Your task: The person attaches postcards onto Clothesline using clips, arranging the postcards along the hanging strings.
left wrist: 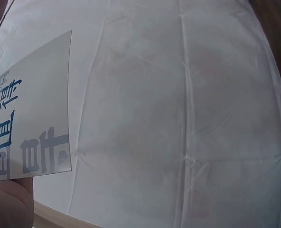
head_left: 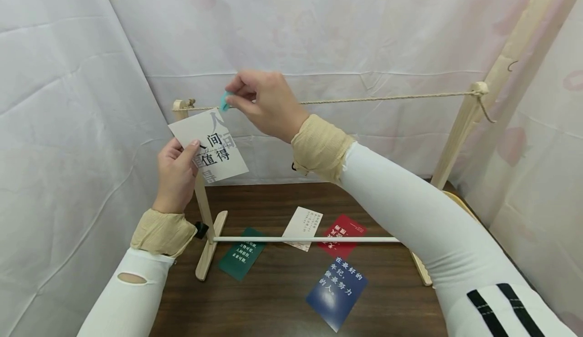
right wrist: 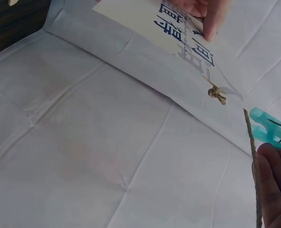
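A white card [head_left: 232, 160] with dark and grey Chinese characters is pinched by my left hand [head_left: 176, 177], thumb across its front. It is held up tilted at the left end of a thin rope [head_left: 387, 98]. My right hand [head_left: 271, 105] pinches a light blue clothespin [head_left: 224, 101] at the rope, right by the card's upper corner. In the right wrist view the clothespin [right wrist: 269, 124] shows its prongs spread apart, close to the card corner and the rope. The left wrist view shows the card's lower part [left wrist: 47, 104] above the left fingertips.
Wooden posts [head_left: 455, 139] carry the rope, with a white rod [head_left: 355, 239] low between them. On the brown table [head_left: 255, 306] lie a green card [head_left: 241, 256], a white printed card [head_left: 302, 225], a red card [head_left: 343, 233] and a blue card [head_left: 337, 296]. White curtains [head_left: 319, 33] surround the table.
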`<state>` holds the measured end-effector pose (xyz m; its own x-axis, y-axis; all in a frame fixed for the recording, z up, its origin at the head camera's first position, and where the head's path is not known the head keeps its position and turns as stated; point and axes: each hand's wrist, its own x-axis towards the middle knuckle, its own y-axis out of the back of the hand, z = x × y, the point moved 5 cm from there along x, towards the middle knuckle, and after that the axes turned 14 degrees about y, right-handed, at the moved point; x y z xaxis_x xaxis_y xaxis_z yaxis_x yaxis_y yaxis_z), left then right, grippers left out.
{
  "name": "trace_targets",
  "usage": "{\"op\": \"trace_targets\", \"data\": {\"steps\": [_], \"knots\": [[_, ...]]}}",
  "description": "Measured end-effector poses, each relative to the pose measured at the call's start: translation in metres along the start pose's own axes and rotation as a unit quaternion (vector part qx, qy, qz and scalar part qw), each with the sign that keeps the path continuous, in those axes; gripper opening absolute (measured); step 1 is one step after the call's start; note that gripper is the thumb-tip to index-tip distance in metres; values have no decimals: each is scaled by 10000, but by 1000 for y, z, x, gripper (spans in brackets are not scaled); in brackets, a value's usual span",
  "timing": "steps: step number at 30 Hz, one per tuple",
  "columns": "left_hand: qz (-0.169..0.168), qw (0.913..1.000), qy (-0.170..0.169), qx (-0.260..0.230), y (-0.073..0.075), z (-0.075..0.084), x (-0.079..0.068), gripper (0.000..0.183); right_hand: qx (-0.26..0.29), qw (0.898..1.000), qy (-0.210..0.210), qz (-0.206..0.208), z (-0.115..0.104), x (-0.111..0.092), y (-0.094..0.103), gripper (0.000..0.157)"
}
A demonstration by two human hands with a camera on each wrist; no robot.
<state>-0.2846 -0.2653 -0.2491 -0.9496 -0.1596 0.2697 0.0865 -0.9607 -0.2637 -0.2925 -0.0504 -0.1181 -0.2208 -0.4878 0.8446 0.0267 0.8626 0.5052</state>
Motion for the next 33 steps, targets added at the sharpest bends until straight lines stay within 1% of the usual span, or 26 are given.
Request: {"op": "trace_targets", "data": {"steps": [6, 10, 20, 25, 29, 33], "knots": [[-1, 9999, -10, 121, -1, 1, 0, 19, 25, 9998, -204, -14, 0, 6, -7, 7], [-8, 9997, 4, 247, -2, 1, -1, 18, -13, 9995, -307, -108, 1, 11, -12, 8], [55, 9996, 9, 263, -4, 1, -1, 18, -222, 9969, -655, -373, 5, 14, -14, 12], [7, 9997, -14, 232, -5, 0, 0, 19, -151, 9945, -858, -582, 6, 16, -16, 16], [-22, 9998, -9, 218, -4, 0, 1, 18, -74, 9929, -940, -721, 7, 17, -17, 20], [2, 9998, -2, 182, -4, 0, 1, 18, -118, 9925, -931, -784, 8, 16, -18, 26]]}}
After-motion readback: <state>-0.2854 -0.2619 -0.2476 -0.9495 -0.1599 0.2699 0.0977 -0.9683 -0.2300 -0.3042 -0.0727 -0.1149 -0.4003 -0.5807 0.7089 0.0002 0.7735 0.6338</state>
